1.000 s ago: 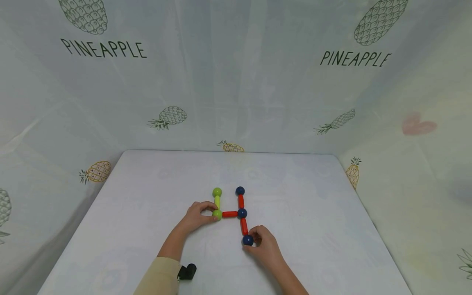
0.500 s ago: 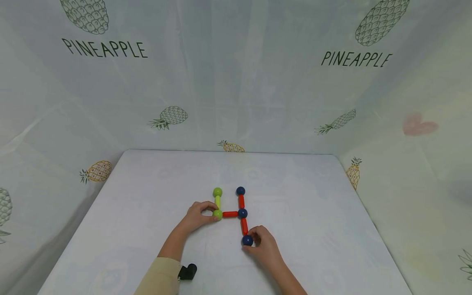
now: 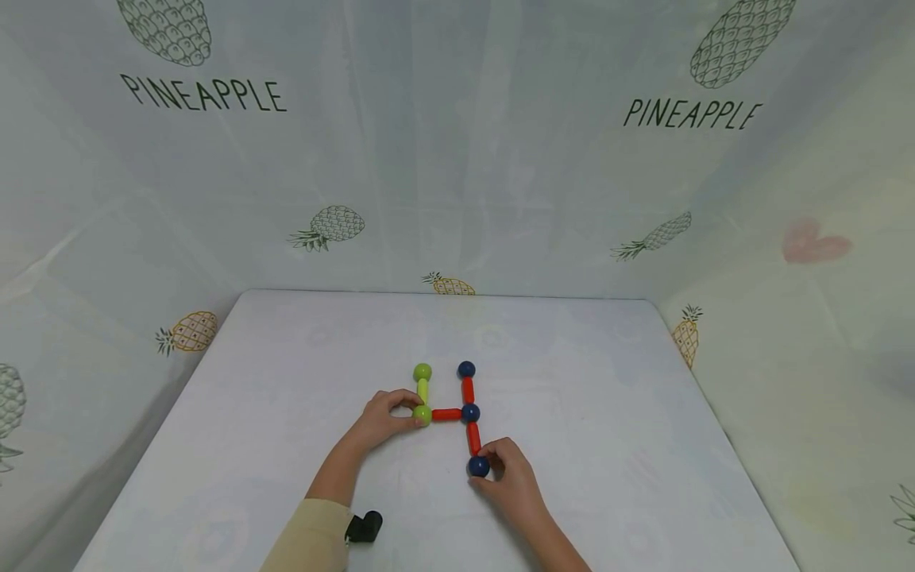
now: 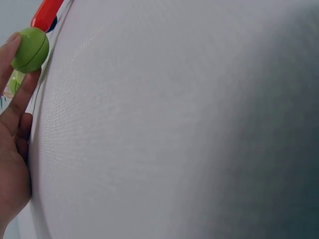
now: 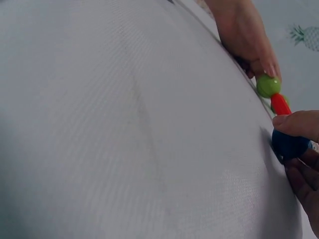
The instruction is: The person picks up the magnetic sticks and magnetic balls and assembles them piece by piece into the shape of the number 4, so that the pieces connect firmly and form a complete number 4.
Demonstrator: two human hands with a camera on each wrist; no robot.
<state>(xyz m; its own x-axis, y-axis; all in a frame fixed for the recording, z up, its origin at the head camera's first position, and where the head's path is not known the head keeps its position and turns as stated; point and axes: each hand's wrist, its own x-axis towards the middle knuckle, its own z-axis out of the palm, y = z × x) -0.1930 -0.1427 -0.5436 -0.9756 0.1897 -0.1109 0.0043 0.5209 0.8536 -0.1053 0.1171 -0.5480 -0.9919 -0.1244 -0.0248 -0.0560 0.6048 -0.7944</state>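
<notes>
On the white table lies a figure of balls and rods shaped like a 4. My left hand (image 3: 381, 419) pinches the lower green ball (image 4: 31, 50) between thumb and fingers. From that ball a yellow-green rod (image 3: 422, 391) runs back to another green ball (image 3: 422, 372), and a red rod (image 3: 446, 415) leads right to the middle blue ball (image 3: 470, 413). Red rods join this one to the far blue ball (image 3: 467, 369) and, by the nearer red rod (image 3: 474, 438), to the front blue ball (image 5: 290, 144). My right hand (image 3: 516, 486) grips that front ball.
A black heart-shaped piece (image 3: 364, 527) shows beside the left sleeve (image 3: 312, 536). The white tabletop (image 3: 608, 413) stretches around the figure. A pineapple-print cloth (image 3: 457, 159) hangs behind the table and along its sides.
The front blue ball and my right hand have shifted very slightly left. My left hand keeps its hold on the green ball, with almost no movement.
</notes>
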